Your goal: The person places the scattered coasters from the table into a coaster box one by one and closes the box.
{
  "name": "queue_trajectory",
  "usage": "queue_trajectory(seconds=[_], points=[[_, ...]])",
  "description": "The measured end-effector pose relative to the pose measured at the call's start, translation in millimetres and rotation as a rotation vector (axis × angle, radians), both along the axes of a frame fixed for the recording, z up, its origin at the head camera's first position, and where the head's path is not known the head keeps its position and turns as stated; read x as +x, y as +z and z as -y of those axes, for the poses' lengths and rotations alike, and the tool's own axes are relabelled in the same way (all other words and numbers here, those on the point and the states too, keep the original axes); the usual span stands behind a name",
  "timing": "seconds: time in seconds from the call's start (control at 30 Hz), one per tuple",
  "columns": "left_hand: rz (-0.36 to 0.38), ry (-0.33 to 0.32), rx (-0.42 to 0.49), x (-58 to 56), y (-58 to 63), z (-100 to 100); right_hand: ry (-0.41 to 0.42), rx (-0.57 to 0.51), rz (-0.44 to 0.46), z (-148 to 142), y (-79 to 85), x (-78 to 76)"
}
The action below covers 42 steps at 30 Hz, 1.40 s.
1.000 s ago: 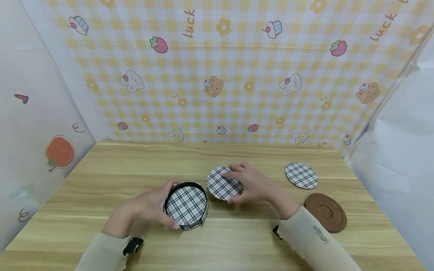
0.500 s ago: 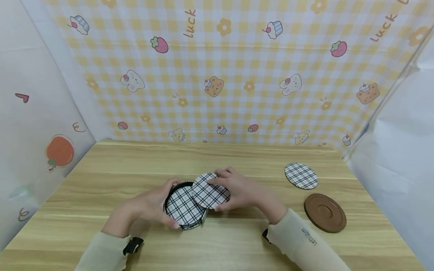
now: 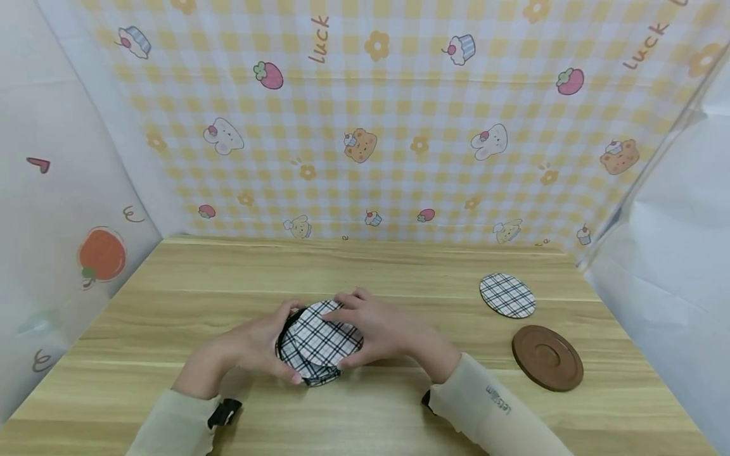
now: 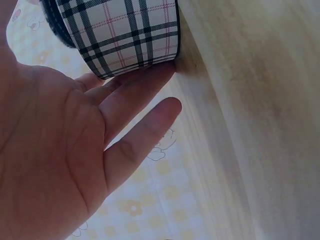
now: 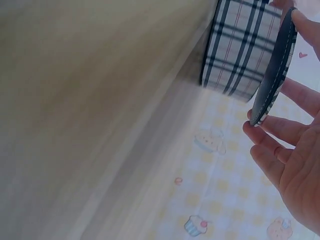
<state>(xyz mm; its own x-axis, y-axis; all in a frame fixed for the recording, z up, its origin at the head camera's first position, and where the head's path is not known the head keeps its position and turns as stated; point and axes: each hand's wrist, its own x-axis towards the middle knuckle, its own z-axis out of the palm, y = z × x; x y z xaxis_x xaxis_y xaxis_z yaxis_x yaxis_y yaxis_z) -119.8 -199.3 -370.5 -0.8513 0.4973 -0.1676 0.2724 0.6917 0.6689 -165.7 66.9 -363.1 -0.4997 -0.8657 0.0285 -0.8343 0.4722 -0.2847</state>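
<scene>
My left hand [image 3: 253, 345] grips a round plaid coaster holder [image 4: 130, 35] that stands on the table, thumb at its near side and fingers round the far side. A plaid disc shows inside it, partly covered. With thumb and fingertips my right hand [image 3: 384, 332] holds a round black-and-white checked coaster [image 3: 333, 335] by its edge. This coaster overlaps the holder's opening, shifted to the right. In the right wrist view, the coaster's dark underside [image 5: 275, 70] faces the holder's top, tilted to it.
To the right on the wooden table [image 3: 399, 405] lies another checked coaster [image 3: 507, 296]. Nearer the front is a brown disc [image 3: 547, 358] with a round mark at its middle. A yellow checked cloth [image 3: 399, 114] hangs behind the table.
My right hand has carried the coaster leftward, from beside the holder to over its opening. The left hand and the holder have stayed in place.
</scene>
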Motion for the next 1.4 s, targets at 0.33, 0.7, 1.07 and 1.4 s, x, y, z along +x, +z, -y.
queue_trajectory(seconds=[0.33, 0.7, 1.07, 1.4], points=[[-0.013, -0.038, 0.033, -0.3, -2.6, 1.2, 0.04, 0.015, -0.017, 16.2, -3.8, 4.4], [-0.002, -0.034, 0.02, -1.0, -1.0, 1.3, 0.03, 0.056, -0.084, 24.4, -0.7, 7.0], [0.004, -0.033, 0.021, -1.5, -0.2, 1.9, 0.008, 0.087, -0.101, 27.9, -3.0, 6.6], [-0.002, -0.027, 0.011, -0.6, 0.5, 2.4, 0.012, 0.078, -0.069, 27.4, -2.6, 7.8]])
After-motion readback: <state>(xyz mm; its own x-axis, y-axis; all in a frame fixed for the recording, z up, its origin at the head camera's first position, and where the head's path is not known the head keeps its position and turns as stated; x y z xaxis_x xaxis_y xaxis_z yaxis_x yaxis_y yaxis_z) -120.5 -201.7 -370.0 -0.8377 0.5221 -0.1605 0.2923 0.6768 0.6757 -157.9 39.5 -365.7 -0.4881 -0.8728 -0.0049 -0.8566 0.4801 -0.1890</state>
